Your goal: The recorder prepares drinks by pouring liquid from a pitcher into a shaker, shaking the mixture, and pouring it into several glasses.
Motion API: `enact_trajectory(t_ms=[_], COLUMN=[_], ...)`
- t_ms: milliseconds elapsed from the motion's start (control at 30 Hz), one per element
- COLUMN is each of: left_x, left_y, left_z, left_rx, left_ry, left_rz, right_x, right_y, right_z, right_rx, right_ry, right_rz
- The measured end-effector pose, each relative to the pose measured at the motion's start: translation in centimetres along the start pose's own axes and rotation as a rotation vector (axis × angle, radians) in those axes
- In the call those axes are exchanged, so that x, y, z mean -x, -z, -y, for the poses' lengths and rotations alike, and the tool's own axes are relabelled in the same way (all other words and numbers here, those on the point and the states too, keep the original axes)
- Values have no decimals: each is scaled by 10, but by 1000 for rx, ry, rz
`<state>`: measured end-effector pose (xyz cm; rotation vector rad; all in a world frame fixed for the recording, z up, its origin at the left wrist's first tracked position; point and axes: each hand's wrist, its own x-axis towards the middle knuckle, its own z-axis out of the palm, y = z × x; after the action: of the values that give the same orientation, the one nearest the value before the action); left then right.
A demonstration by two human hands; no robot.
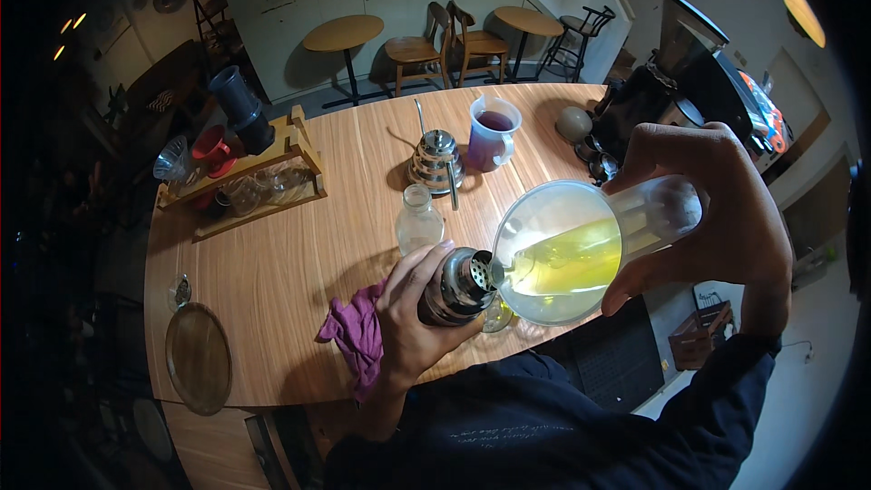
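My left hand [413, 313] is wrapped round a metal cocktail shaker [446, 295], its perforated strainer top [480, 272] uncovered and facing right. In my right hand [730, 218] is a translucent plastic jug [553, 204], tipped so that yellow-green liquid [572, 259] lies toward its spout. That spout meets the rim of the strainer top; whether liquid is flowing I cannot tell. Partly hidden under both vessels is a small clear glass [497, 316]. Just beyond the shaker stands an open clear glass bottle [419, 222]. A crumpled purple cloth [356, 336] lies left of my left wrist.
On the wooden table [290, 299] stand a steel gooseneck kettle [437, 163] and a jug of dark purple liquid [492, 136]. A wooden rack [304, 163] with drippers is at left, near a round wooden tray [198, 358]. Black coffee equipment [644, 100] occupies the far right.
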<state>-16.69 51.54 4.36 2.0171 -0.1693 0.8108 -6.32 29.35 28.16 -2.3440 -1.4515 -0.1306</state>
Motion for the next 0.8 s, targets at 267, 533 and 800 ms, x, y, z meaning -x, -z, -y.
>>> enact_trajectory(t_ms=[267,533,800], left_x=[0,3,5], left_y=[-1,-10,-15], left_z=[-4,-7,-6], left_rx=[-10,-37,-26], left_ry=[-6,6,34], left_rz=[-29,-56,-56], right_x=[-1,-1,0], right_y=[2,-2,1], right_z=[-3,-17,-22], right_rx=[-9,-8,-25], right_ry=[34,123,119], right_rz=[4,-52,-9])
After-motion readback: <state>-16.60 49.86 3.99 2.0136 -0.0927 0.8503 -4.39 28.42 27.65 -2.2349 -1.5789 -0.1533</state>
